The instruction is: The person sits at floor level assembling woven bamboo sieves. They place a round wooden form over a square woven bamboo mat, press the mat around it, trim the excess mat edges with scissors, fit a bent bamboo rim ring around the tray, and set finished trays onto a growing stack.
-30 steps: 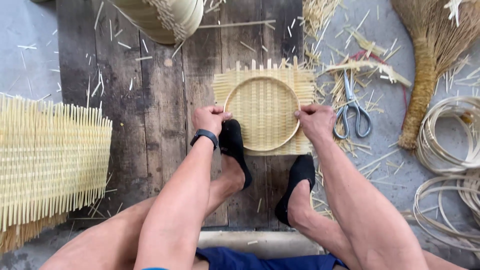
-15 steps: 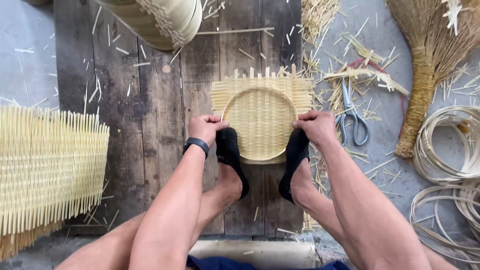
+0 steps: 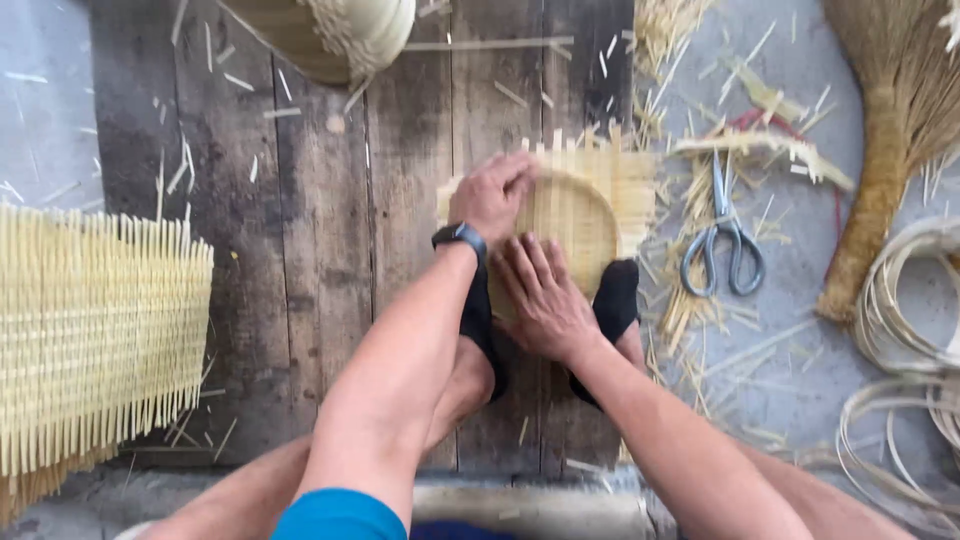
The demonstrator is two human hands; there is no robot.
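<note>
1. One small woven bamboo tray (image 3: pixel 585 205), pale yellow with a round rim and loose strip ends sticking out along its far edge, lay flat on the dark wooden planks (image 3: pixel 300 250) of the floor, just beyond the person's feet
2. Left hand (image 3: pixel 492 195), with a black watch (image 3: pixel 459 236) at the wrist, rested palm down on the tray's near-left part, its fingers bent over the rim; whether they gripped it could not be told
3. Right hand (image 3: pixel 543 292) lay flat on the tray's near edge, fingers spread apart and pointing away, clamped on nothing
4. Two feet in black socks pinned the near side of the tray: the left foot (image 3: pixel 478 330) under the left forearm, the right foot (image 3: pixel 610 310) just beside the right hand
5. Scissors (image 3: pixel 722 240) with grey handles lay to the right of the tray on the grey floor, among scattered bamboo offcuts (image 3: pixel 690 330)
6. Farther right stood a straw broom (image 3: pixel 890 150), and coils of split bamboo strip (image 3: pixel 900 330) lay at the right edge
7. Well to the left lay a large woven bamboo mat (image 3: pixel 90 330) with free strip ends, and at the top a part of a finished basket (image 3: pixel 330 35) showed
</note>
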